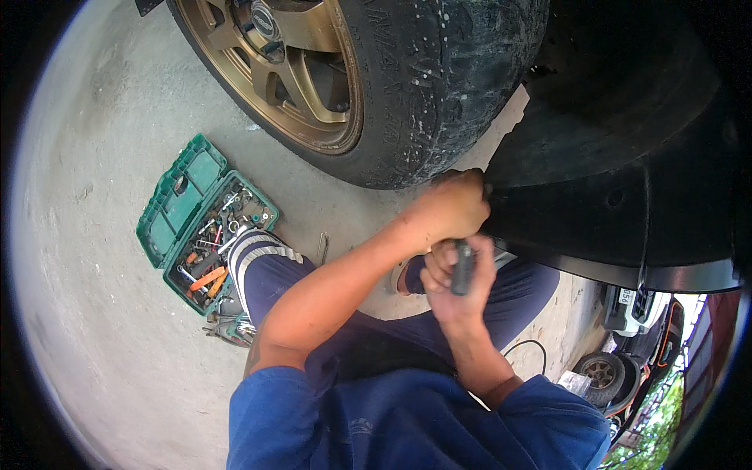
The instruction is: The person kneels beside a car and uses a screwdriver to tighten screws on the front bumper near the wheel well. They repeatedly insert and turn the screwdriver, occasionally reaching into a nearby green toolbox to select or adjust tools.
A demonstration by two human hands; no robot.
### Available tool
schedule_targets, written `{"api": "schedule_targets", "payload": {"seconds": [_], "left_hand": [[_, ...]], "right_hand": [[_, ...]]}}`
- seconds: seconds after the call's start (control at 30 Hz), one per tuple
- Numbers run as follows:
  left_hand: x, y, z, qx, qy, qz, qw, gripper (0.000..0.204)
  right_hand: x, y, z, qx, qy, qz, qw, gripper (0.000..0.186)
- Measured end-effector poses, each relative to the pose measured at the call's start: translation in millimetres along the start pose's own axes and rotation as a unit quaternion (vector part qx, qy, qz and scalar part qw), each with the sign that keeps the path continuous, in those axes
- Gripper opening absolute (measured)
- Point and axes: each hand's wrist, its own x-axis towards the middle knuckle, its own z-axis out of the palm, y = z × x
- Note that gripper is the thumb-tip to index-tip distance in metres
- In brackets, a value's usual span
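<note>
My left hand (458, 205) is closed at the near edge of a black wheel-arch panel (580, 211), beside the tyre (439, 86). What its fingers grip is hidden. Just below it, my right hand (460, 283) wraps round a dark tool handle (463, 268), held roughly upright. The hand is slightly blurred, and the tool's working end cannot be made out. The tyre carries a bronze spoked wheel (305, 78) and looms over both hands.
On the concrete floor to my left lies an open green toolbox (176, 205) full of sockets, wrenches and orange-handled tools. A thin metal tool (323, 247) rests by my knee. At far right, a loose wheel (601, 372) and a white vehicle (627, 309) stand behind a black cable (540, 350).
</note>
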Motion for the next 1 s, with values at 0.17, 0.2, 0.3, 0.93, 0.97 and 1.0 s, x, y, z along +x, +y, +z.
{"api": "schedule_targets", "payload": {"seconds": [0.17,0.2,0.3,0.93,0.97,1.0], "left_hand": [[-1.9,-12.0,-9.8,-0.177,-0.045,-0.069,0.981,0.022],[-5.5,-12.6,-8.9,-0.169,-0.053,-0.053,0.983,0.022],[-10.5,-13.5,-3.9,-0.127,-0.014,-0.005,0.992,0.019],[3.7,6.2,12.6,-0.132,0.000,-0.070,0.989,0.020],[4.5,9.1,10.6,-0.137,-0.005,-0.087,0.987,0.021],[4.2,9.9,7.9,-0.127,-0.003,-0.091,0.988,0.023]], "right_hand": [[4.8,15.3,-11.9,-0.098,-0.028,0.001,0.995,0.034],[16.0,30.9,-24.0,-0.363,-0.023,-0.132,0.922,0.035],[55.7,34.9,-64.2,-0.579,-0.047,0.085,0.809,0.036],[84.3,29.8,-89.8,-0.714,-0.074,-0.102,0.688,0.046],[83.8,31.8,-89.0,-0.701,-0.064,-0.108,0.702,0.043],[83.7,34.3,-87.7,-0.690,-0.043,-0.117,0.713,0.040]]}}
